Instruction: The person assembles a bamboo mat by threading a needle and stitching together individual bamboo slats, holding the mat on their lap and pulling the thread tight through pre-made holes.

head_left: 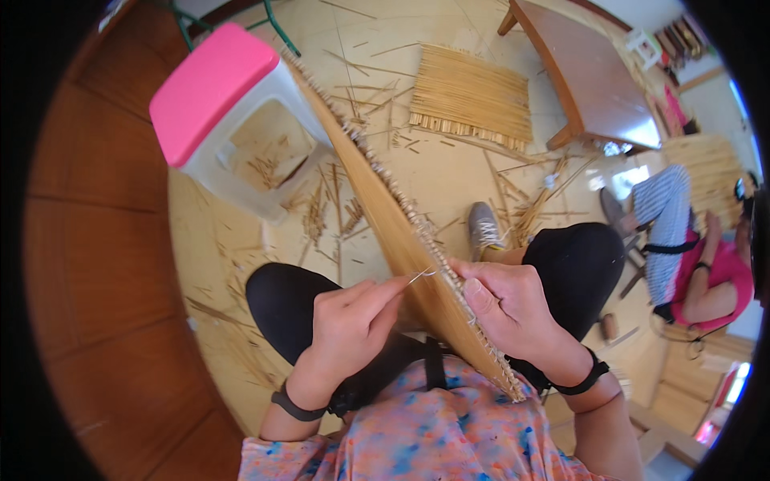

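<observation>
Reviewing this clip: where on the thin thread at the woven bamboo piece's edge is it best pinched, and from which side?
Probably at its free end, from the person's left: the thread stands clear of the stitched rim there, where the left hand pinches it. The right hand covers the rim on the other side, steadying the bamboo piece.

Home craft workshop: bamboo sticks [321, 210] littering floor [449, 172], woven mat [472, 98].

Bright daylight from right, soft shadows, sharp centre, fisheye-bent dark rim.

bamboo mat [385, 208] | tan, slatted | edge-on across lap | thin needle [420, 275] at edge
</observation>
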A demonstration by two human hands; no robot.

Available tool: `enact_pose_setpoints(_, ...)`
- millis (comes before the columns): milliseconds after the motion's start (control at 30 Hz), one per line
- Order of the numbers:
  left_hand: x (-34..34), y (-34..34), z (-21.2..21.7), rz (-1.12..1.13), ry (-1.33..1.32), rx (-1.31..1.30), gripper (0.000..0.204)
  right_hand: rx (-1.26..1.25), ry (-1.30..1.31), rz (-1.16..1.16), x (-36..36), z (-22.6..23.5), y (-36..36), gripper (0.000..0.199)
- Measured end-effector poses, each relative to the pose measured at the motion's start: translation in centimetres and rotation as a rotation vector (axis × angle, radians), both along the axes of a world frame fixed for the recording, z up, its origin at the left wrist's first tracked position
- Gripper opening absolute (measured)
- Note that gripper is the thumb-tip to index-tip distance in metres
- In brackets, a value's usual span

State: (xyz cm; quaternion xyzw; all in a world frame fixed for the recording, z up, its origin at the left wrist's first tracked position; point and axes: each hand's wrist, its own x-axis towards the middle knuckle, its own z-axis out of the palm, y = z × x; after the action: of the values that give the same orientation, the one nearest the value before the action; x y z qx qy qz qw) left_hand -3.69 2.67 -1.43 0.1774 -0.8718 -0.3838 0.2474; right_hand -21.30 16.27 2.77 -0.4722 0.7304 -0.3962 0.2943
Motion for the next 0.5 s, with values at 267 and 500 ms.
enact_pose_setpoints(267, 1.0, -0.8, 2.0, 0.016, -0.140, 0.010, 0.022, -0.264, -0.471, -0.113, 2.7, -3.2, 0.5, 0.031)
enact_pose_setpoints(500, 1.4, -0.9, 3.6, 0.036, -0.261, -0.053, 0.023, -0.284, -0.570, -0.081, 2.6, -3.7, 0.2, 0.038)
